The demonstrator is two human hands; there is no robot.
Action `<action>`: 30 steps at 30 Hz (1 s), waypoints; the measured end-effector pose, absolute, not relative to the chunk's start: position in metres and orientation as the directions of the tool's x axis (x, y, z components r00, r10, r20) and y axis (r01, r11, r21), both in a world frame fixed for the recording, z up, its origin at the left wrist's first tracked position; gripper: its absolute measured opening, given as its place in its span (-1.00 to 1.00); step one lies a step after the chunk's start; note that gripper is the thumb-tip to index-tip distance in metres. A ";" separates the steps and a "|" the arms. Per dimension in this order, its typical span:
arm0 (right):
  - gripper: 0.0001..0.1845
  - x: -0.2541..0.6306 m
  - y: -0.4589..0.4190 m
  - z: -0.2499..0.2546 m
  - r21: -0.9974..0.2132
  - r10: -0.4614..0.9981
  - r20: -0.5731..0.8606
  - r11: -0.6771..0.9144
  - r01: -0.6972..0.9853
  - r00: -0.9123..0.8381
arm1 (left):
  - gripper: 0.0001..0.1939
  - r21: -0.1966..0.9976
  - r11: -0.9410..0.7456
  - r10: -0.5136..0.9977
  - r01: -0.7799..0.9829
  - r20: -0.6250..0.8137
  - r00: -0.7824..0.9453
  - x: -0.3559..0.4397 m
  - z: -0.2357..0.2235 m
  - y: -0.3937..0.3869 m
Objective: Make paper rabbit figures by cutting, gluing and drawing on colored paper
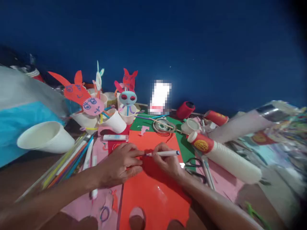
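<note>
A white marker with a dark end is gripped in my right hand, its tip low over a red paper sheet. My left hand lies flat on the same sheet with fingers spread, one fingertip close to the marker's tip. Rounded pieces are cut out of the sheet's near edge. Beneath it lie pink paper and a green sheet. Scissors rest just right of my right hand. Whatever the marker has drawn is too small to make out.
Paper-faced figures with ears stand in white cups at the back left. Nearer is a tipped cup beside coloured sticks. A stack of paper cups lies on the right. A glue stick and a cable coil sit behind my hands.
</note>
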State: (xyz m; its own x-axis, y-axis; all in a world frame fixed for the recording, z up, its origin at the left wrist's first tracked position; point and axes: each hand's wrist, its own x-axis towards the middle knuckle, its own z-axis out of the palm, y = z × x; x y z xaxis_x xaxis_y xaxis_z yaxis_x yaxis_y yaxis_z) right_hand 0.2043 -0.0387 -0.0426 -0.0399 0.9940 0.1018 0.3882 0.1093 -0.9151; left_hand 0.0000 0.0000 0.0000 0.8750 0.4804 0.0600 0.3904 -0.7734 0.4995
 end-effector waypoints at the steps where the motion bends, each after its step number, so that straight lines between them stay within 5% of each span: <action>1: -0.89 0.204 -0.038 -0.042 -0.916 0.994 0.098 0.106 0.386 -0.042 | -0.74 0.503 -0.775 0.477 0.383 0.069 0.876 0.000 -0.001 0.001; 9: -0.90 0.203 -0.037 -0.039 -0.899 0.994 0.094 0.108 0.425 -0.054 | -0.74 0.516 -0.770 0.489 0.376 0.097 0.867 -0.001 -0.005 0.002; 30: -0.83 0.211 -0.029 -0.032 -1.000 0.985 0.012 0.010 0.009 0.171 | -0.74 0.527 -0.760 0.496 0.380 0.091 0.864 -0.002 -0.005 0.003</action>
State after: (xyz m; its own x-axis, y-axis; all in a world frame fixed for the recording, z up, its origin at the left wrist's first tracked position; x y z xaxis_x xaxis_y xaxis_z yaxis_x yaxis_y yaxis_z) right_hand 0.2106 -0.0294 -0.0325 0.1707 0.9853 0.0116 0.0086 0.0103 -0.9999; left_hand -0.0025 0.0028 -0.0052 0.8637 0.4958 0.0910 0.3805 -0.7596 0.5275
